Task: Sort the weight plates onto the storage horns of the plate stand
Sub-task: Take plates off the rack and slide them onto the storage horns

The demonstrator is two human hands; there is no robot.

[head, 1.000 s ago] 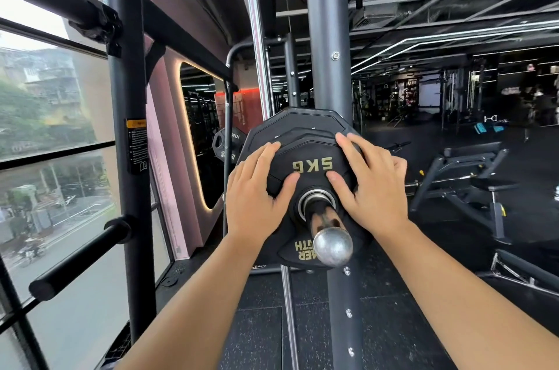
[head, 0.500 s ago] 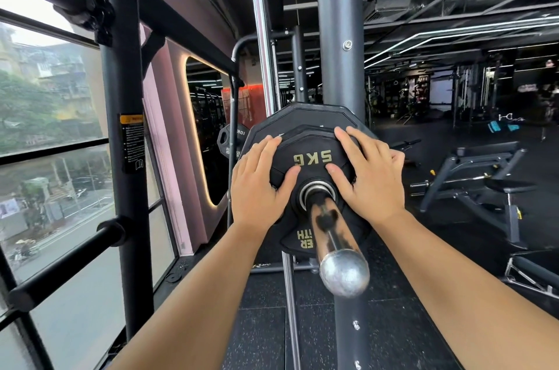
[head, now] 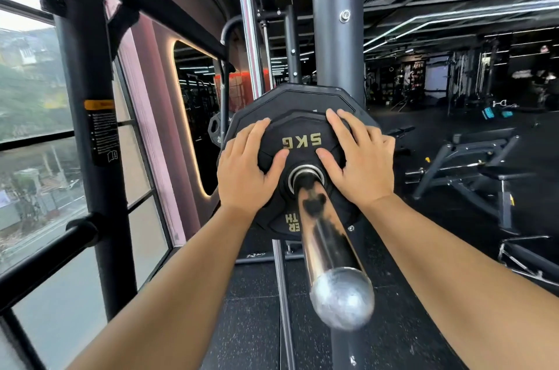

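A black 5 kg plate (head: 302, 142) sits threaded on the chrome storage horn (head: 328, 245), set far back along it. Its face is turned to the camera and its gold "5KG" lettering is upside down at 12 o'clock of the hub. Close behind it hangs a larger plate (head: 290, 97), black and many-sided, whose rim shows around the smaller one from 9 o'clock over the top to 2 o'clock; whether the 2 plates touch cannot be told. The horn runs out of the hub toward the camera and ends in a dull rounded cap at 5 o'clock of the picture.

The left hand (head: 245, 170) lies flat on the plate's face at 9 o'clock of the hub, fingers straight and reaching up to 10 o'clock, thumb stretched toward the hub. It presses the plate and is wrapped round nothing. The right hand (head: 363, 164) mirrors it at 3 o'clock, fingers straight and pointing to 1 o'clock, the outer ones lying past the smaller plate's rim. It is likewise flat and grasps nothing.

A grey upright post (head: 335, 37) of the stand rises behind the plates at 12 o'clock, with a chrome rod (head: 248, 21) at 11 o'clock. A further small plate (head: 215, 130) shows partly at 9 o'clock of the larger one. At 9 o'clock of the picture a black rack upright (head: 90, 188) carries a yellow-and-black label (head: 101, 130), with a window (head: 27, 142) beyond it. At 3 o'clock a weight bench (head: 472, 164) stands on the dark rubber floor (head: 248, 324)
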